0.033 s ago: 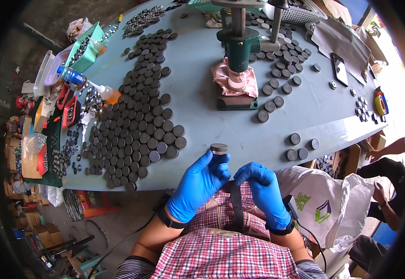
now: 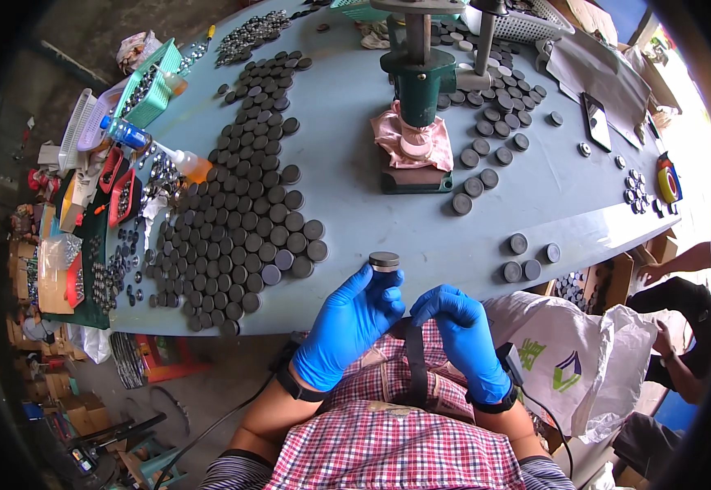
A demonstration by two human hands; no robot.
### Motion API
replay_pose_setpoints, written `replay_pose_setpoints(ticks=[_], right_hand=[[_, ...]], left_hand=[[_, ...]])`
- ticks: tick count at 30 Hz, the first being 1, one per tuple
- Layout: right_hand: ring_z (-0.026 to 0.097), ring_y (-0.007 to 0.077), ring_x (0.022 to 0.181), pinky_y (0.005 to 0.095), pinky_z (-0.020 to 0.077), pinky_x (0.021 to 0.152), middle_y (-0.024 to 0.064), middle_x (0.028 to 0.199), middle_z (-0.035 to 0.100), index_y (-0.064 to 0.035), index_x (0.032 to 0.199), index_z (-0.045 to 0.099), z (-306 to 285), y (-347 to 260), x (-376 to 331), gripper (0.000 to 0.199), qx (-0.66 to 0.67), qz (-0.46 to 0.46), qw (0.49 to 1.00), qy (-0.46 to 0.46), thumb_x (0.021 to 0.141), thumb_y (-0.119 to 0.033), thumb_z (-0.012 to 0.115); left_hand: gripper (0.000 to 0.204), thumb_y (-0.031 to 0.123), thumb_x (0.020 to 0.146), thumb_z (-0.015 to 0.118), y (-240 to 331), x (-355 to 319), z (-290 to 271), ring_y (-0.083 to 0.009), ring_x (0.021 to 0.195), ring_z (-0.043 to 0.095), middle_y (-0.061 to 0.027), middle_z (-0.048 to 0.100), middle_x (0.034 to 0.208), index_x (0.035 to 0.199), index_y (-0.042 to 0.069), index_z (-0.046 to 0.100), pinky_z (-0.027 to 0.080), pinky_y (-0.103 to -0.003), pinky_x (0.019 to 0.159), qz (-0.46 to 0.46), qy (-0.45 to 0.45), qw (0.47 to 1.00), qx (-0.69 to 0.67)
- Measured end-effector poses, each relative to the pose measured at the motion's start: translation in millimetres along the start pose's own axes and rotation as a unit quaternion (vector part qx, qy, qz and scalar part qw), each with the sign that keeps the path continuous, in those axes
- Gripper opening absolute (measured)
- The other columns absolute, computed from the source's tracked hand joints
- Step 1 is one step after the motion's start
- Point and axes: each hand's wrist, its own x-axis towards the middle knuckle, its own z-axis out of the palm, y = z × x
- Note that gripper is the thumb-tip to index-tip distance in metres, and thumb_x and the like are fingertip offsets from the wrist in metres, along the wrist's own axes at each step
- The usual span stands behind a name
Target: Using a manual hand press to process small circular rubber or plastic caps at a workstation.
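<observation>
My left hand [image 2: 347, 322], in a blue glove, grips a round disc [image 2: 384, 260] between thumb and fingers just off the table's front edge. The disc has a dark grey top and a paler, shiny side. My right hand [image 2: 456, 322], also gloved in blue, is beside it with fingers curled and pressed together; whatever they may hold is hidden. Close under its fingertips hangs a black strap [image 2: 416, 367] in front of the checked apron. Beyond my hands stands a green hand press [image 2: 417, 94], a pink cloth [image 2: 388, 140] spread on its base.
Many dark discs [image 2: 245, 220] lie massed on the table's left. Others [image 2: 532, 261] sit near the right front edge. A bottle with orange liquid [image 2: 194, 167], a green basket [image 2: 149, 90] and a phone [image 2: 596, 122] lie around. A white sack [image 2: 592, 327] and another person's arm [image 2: 682, 371] are at right.
</observation>
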Motion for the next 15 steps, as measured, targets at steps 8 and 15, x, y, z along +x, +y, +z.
replay_pose_setpoints(ticks=[8, 15], right_hand=[[0.065, 0.0213, 0.088, 0.0311, 0.0520, 0.084, 0.0108, 0.091, 0.066, 0.0021, 0.083, 0.066, -0.2, 0.5, -0.8, 0.033, -0.015, -0.011, 1.000, -0.009, 0.070, 0.022, 0.042], [0.065, 0.0214, 0.088, 0.0308, 0.0514, 0.084, 0.0108, 0.091, 0.066, 0.0020, 0.083, 0.066, -1.5, -1.6, -1.3, 0.032, -0.015, -0.010, 1.000, -0.004, 0.072, 0.021, 0.043]], left_hand=[[0.041, 0.026, 0.099, 0.057, -0.4, -1.8, 3.5, -0.0217, 0.085, 0.054, -0.0168, 0.062, 0.110, 0.128, -0.004, 0.054, 0.048, -0.036, 0.082, -0.058, -0.076, 0.993, -0.066], [0.043, 0.027, 0.100, 0.056, -1.9, -0.9, 6.5, -0.0221, 0.086, 0.053, -0.0166, 0.061, 0.110, 0.128, -0.005, 0.054, 0.047, -0.037, 0.082, -0.067, -0.102, 0.990, -0.063]])
